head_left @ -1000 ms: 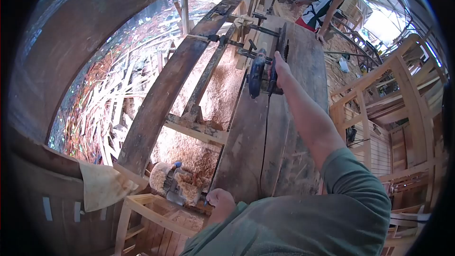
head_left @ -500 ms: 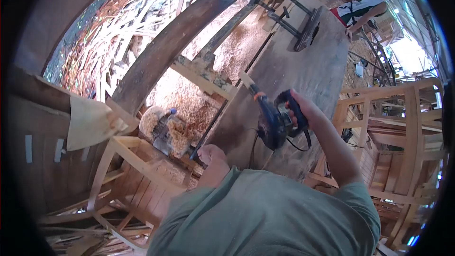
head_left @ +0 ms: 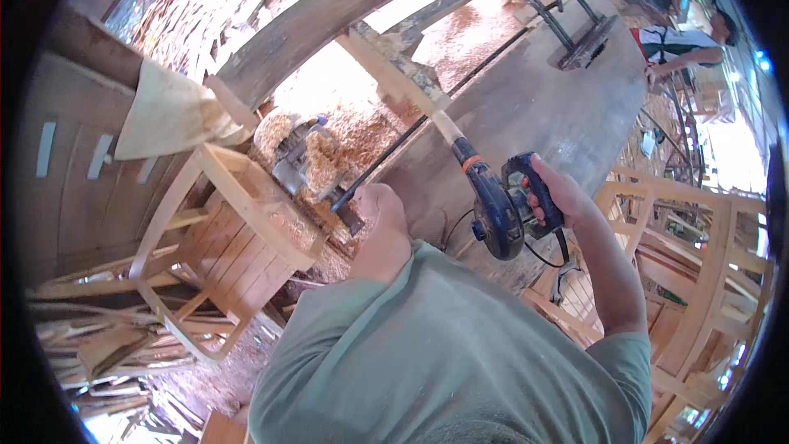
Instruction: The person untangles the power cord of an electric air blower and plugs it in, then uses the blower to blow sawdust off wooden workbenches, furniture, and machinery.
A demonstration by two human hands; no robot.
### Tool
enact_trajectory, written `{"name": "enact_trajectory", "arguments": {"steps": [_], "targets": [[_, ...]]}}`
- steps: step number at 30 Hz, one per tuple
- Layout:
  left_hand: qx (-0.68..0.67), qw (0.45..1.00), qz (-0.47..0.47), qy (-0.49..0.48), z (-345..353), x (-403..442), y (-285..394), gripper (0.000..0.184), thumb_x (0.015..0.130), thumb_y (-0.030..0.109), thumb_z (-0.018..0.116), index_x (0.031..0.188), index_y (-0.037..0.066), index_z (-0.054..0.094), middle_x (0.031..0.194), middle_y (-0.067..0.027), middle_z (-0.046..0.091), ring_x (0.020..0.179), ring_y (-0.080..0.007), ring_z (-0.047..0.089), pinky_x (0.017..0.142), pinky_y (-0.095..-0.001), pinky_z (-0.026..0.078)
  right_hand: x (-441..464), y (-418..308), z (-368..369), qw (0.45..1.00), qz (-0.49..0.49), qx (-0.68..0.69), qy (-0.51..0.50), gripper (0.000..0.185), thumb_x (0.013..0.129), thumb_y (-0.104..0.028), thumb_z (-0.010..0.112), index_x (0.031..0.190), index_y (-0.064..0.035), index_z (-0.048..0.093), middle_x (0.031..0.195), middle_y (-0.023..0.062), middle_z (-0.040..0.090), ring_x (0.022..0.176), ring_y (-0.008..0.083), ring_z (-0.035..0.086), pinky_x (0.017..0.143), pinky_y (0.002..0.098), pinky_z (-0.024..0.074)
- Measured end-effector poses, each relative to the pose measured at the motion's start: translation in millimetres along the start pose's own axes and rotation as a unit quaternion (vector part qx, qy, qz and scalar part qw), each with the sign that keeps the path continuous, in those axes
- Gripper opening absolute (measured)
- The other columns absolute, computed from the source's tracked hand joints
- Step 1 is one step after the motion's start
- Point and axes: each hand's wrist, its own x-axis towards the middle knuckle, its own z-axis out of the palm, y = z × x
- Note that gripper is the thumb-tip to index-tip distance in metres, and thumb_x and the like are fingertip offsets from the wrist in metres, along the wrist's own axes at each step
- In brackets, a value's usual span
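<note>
My right hand [head_left: 559,193] is wrapped around the handle of a dark blue electric blower [head_left: 500,218]. Its pale nozzle points up and left, over the left edge of a wide wooden board [head_left: 526,107]. A black cord hangs from the handle's lower end. By the near left corner of the board, my left hand [head_left: 382,207] is curled closed, beside the end of a long dark clamp bar [head_left: 386,163]. Whatever its fingers may hold is hidden. A power tool covered in shavings [head_left: 300,156] lies just left of that hand.
Wooden chair frames [head_left: 255,205] stand at left and right. Black clamps [head_left: 583,45] grip the board's far end. A curved timber [head_left: 329,16] runs along the left, above heaped wood shavings [head_left: 362,123]. Another person [head_left: 686,45] is at the far right.
The whole view has tilted and shifted, and more of the left chair shows. Both hands keep their grip shapes; the blower stays in my right hand, nozzle still by the board's left edge.
</note>
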Motion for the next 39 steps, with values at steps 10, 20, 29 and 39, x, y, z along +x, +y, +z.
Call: {"name": "enact_trajectory", "arguments": {"steps": [10, 20, 29, 39], "targets": [[-0.268, 0.952, -0.078, -0.124, -16, 15, 23, 0.038, 0.094, 0.034, 0.045, 0.112, 0.005, 0.062, 0.1, -0.0105, 0.068, 0.093, -0.0277, 0.064, 0.084, -0.0434, 0.051, 9, 44, 69, 0.989, -0.016, -0.105, -0.106, 0.047, 0.096, -0.055, 0.052, 0.091, -0.0082, 0.057, 0.063, 0.0008, 0.053, 0.045, 0.0119, 0.049, 0.041, 0.0272, 0.0404], [-0.221, 0.972, -0.016, 0.08, -130, 37, 69, 0.03, 0.091, 0.032, 0.053, 0.104, 0.008, 0.067, 0.089, -0.0088, 0.064, 0.079, -0.0232, 0.063, 0.067, -0.0386, 0.056, 69, 114, 183, 0.969, 0.075, -0.076, -0.222, 0.05, 0.097, -0.057, 0.048, 0.088, -0.0081, 0.057, 0.059, 0.0018, 0.052, 0.046, 0.0147, 0.051, 0.042, 0.0315, 0.0423], [-0.072, 0.988, -0.102, 0.091, -149, 1, 63, 0.028, 0.093, 0.034, 0.054, 0.099, 0.007, 0.056, 0.074, -0.0045, 0.054, 0.061, -0.021, 0.055, 0.058, -0.0355, 0.052, 100, 148, 236, 0.982, 0.081, -0.03, -0.167, 0.052, 0.094, -0.058, 0.05, 0.088, -0.0073, 0.058, 0.06, 0.0041, 0.053, 0.046, 0.0163, 0.051, 0.043, 0.0331, 0.0442], [-0.066, 0.993, -0.045, -0.089, -211, 32, 23, 0.046, 0.094, 0.038, 0.053, 0.123, 0.003, 0.052, 0.115, -0.0141, 0.059, 0.108, -0.0288, 0.057, 0.089, -0.0455, 0.053, 88, 151, 241, 0.981, 0.025, -0.012, -0.191, 0.056, 0.099, -0.058, 0.042, 0.109, -0.0092, 0.067, 0.1, 0.0082, 0.065, 0.09, 0.0166, 0.06, 0.077, 0.0348, 0.0486]]}}
